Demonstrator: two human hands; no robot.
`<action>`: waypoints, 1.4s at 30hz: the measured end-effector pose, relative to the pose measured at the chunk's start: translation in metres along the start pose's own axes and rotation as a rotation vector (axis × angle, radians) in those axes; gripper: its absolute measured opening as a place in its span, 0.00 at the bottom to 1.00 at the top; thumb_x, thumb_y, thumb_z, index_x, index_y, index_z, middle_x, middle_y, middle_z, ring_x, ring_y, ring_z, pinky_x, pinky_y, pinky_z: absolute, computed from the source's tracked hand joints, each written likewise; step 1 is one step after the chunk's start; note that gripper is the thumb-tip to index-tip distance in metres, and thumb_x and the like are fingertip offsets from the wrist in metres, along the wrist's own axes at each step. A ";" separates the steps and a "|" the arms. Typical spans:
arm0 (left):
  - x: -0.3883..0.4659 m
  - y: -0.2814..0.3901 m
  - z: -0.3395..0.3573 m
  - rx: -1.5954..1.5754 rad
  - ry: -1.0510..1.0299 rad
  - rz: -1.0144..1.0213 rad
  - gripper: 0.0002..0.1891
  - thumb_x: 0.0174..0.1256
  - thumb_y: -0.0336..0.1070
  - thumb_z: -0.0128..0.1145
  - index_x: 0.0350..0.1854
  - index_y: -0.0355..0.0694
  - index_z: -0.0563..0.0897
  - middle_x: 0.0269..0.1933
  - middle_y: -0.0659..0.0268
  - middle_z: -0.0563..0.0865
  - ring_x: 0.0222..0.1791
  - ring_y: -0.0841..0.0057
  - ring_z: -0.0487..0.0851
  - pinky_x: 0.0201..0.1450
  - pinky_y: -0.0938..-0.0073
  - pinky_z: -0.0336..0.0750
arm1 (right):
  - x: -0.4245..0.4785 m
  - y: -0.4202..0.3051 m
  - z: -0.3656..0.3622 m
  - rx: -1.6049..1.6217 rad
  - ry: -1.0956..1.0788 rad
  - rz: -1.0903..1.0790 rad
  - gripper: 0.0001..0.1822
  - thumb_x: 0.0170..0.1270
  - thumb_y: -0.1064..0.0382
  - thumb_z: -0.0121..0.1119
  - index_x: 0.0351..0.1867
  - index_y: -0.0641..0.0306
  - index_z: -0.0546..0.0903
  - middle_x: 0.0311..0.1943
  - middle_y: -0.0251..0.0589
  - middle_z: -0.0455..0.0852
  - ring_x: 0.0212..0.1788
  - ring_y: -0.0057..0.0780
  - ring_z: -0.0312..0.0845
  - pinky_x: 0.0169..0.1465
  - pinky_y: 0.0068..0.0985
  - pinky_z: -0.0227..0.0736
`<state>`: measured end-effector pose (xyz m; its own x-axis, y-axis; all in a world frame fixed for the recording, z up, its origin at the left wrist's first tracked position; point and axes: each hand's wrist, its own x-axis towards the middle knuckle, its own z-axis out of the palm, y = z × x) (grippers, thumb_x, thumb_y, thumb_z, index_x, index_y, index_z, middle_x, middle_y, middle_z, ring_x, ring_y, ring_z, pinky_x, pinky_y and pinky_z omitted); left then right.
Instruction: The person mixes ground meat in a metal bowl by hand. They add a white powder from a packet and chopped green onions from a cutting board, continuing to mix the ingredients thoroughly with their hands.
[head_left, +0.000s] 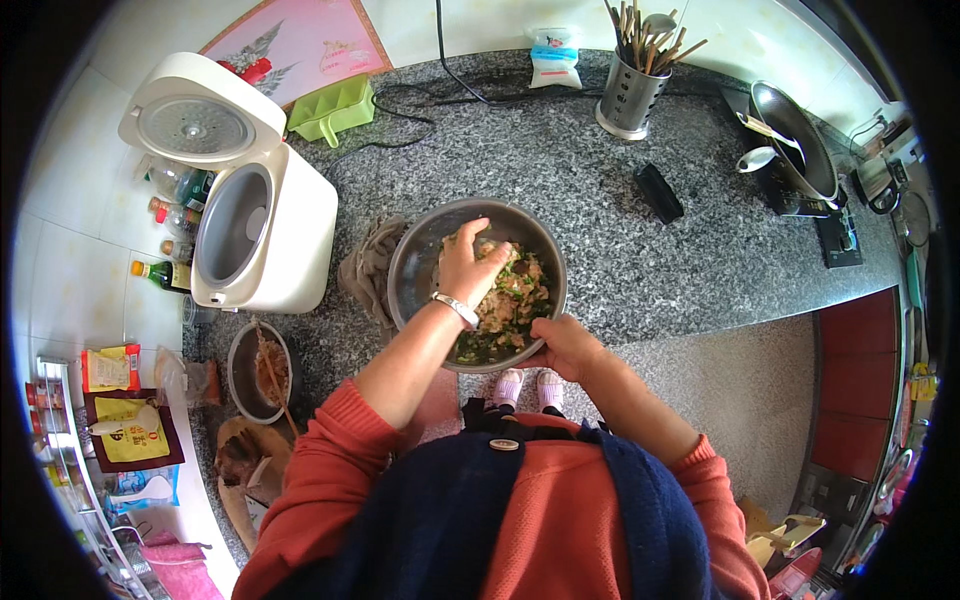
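A round stainless steel bowl (409, 292) sits at the counter's front edge before me. In it is a pale minced mixture (517, 296) flecked with chopped greens, heaped towards the right side. My left hand (471, 270), with a silver bangle at the wrist, reaches down into the bowl over the mixture. Its thumb and forefinger are spread apart; the other fingers and whatever lies beneath the palm are hidden. At the bowl's near right rim my right hand (566, 346) grips the metal, thumb on top and fingers underneath.
Left of the bowl lies a crumpled grey cloth (371, 262), beside a white rice cooker (300, 247) with its lid raised. A smaller bowl (238, 360) holds food and chopsticks near a wooden board (232, 495). A utensil holder (630, 97), black object (660, 193) and wok (806, 150) stand farther right.
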<state>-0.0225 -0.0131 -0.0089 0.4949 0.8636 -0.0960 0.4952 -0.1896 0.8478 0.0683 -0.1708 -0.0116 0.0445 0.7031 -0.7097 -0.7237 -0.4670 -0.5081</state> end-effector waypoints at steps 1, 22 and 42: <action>0.000 0.005 -0.010 0.135 -0.145 0.149 0.34 0.52 0.51 0.67 0.62 0.49 0.69 0.63 0.45 0.65 0.59 0.55 0.70 0.61 0.58 0.66 | -0.003 -0.001 0.002 0.005 -0.009 0.000 0.19 0.60 0.70 0.46 0.48 0.86 0.68 0.42 0.61 0.79 0.39 0.50 0.82 0.43 0.39 0.84; 0.004 0.056 0.017 1.047 -0.764 0.603 0.19 0.67 0.46 0.38 0.52 0.43 0.75 0.57 0.51 0.75 0.57 0.49 0.72 0.57 0.53 0.70 | -0.006 -0.001 -0.001 0.057 -0.088 -0.004 0.18 0.56 0.73 0.46 0.46 0.86 0.70 0.41 0.60 0.80 0.40 0.52 0.82 0.40 0.45 0.84; 0.029 0.006 0.004 0.606 -0.550 0.272 0.15 0.51 0.26 0.54 0.44 0.38 0.76 0.30 0.47 0.82 0.34 0.52 0.81 0.38 0.60 0.75 | -0.016 0.006 -0.009 0.122 0.030 -0.089 0.18 0.55 0.70 0.48 0.44 0.86 0.71 0.38 0.61 0.80 0.36 0.54 0.82 0.37 0.46 0.84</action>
<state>-0.0027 0.0089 -0.0089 0.8493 0.4331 -0.3018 0.5278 -0.7087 0.4683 0.0694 -0.1891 -0.0078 0.1316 0.7218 -0.6794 -0.7941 -0.3335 -0.5081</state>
